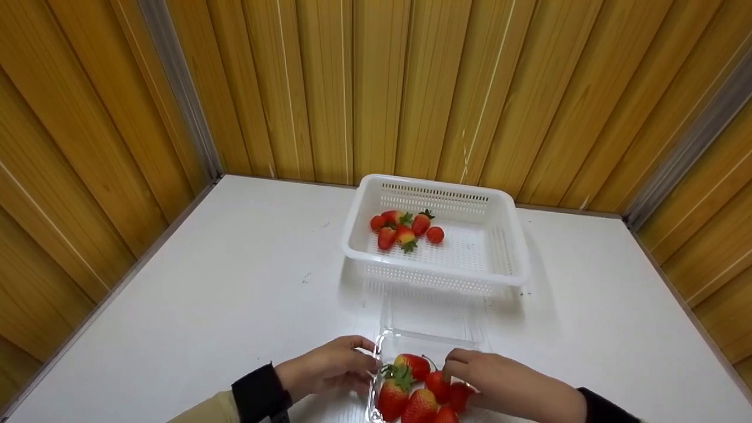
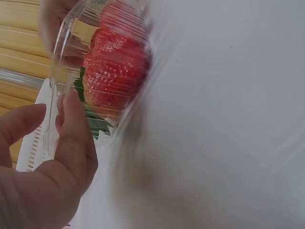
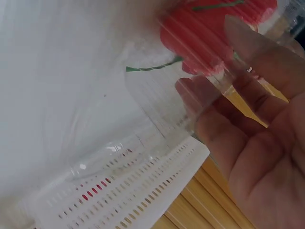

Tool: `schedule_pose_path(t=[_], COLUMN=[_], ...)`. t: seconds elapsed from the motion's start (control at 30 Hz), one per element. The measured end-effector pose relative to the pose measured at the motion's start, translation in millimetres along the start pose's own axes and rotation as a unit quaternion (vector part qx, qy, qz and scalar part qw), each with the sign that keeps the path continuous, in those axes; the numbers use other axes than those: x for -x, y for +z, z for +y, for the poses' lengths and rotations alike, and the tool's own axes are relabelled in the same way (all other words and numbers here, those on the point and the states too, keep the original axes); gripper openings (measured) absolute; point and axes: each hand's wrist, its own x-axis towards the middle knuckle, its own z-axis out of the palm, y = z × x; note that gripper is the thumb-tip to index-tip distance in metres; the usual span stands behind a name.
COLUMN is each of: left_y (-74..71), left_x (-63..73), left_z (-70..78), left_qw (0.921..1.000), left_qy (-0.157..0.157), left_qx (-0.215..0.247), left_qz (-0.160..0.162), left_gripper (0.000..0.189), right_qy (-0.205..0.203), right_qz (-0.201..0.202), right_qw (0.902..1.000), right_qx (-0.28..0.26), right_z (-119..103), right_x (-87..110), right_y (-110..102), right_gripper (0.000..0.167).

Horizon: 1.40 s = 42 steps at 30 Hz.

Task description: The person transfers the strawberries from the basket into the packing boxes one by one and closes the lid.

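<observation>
A clear plastic box (image 1: 423, 338) with several strawberries (image 1: 420, 405) stands at the front of the table. My left hand (image 1: 338, 367) is at its left wall. Its fingertips touch the plastic from outside, with the thumb apart from them in the left wrist view. My right hand (image 1: 505, 376) reaches over the box's right side, bent fingers down among the fruit. Its fingertips meet a red fruit (image 1: 437, 386) with a thin green stem (image 3: 152, 67); whether they hold it I cannot tell.
Behind the box stands a white perforated basket (image 1: 435, 269), with several red fruits (image 1: 405, 235) grouped in its left half. Transparent plastic, seemingly the box's lid (image 1: 432, 311), extends toward the basket. Wood-patterned panels (image 1: 376, 88) border the white table (image 1: 252, 282).
</observation>
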Motion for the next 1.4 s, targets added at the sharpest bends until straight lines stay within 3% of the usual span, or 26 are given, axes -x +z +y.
schedule_pose_path(t=[0.1,0.27,0.4,0.53,0.77,0.93,1.2,1.4], left_y=[-3.0,-12.8,-29.2,-47.4,-65.4,-70.7,-77.6,-82.6], left_x=[1.0,1.6,-2.2,-6.5,-17.7,-28.6,-51.3,-63.5], left_z=[4.1,17.1,32.3,47.8,69.4,81.1,87.0,88.0], left_qw=[0.9998,0.9982,0.9961,0.9943,0.9916,0.9893,0.9765,0.9694], left_qy=[0.000,0.014,0.052,0.084,0.093,0.086,0.084,0.088], left_qx=[-0.017,-0.042,-0.052,-0.032,0.017,0.047,0.103,0.130], left_qz=[0.007,0.041,0.050,0.056,0.088,0.108,0.169,0.188], left_gripper=[0.031,0.046,0.055,0.063,0.067,0.069,0.058,0.052], right_qy=[-0.005,-0.064,-0.080,-0.075,-0.008,0.017,0.081,0.101], right_qz=[0.018,0.089,0.135,0.169,0.186,0.204,0.194,0.197], right_qw=[0.9996,0.9924,0.9848,0.9798,0.9799,0.9762,0.9764,0.9747], right_qx=[0.020,0.056,0.074,0.078,0.071,0.072,0.051,0.033], right_z=[-4,-5,-3,0,9,27,63,91], right_x=[2.1,6.5,4.5,-2.7,-21.2,-41.3,-78.1,-101.5], right_y=[-14,-44,-72,-101,-145,-167,-189,-195], right_gripper=[0.034,0.036,0.040,0.047,0.059,0.057,0.059,0.055])
